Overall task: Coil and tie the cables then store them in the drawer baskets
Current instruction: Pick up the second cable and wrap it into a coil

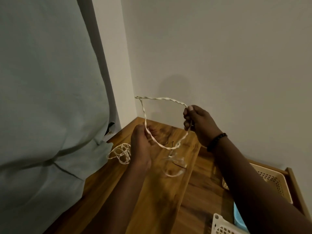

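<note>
A white twisted cable forms one open loop in the air above the wooden cabinet top. My left hand pinches the loop's left side low down. My right hand pinches its right side higher up, near the wall. The cable's loose remainder lies tangled on the wood, left of my left hand. A blurred stretch of cable dangles under the loop.
A beige perforated basket sits in the open drawer at the right. A white basket and a blue one show at the bottom edge. A grey-green curtain hangs at the left, the wall behind.
</note>
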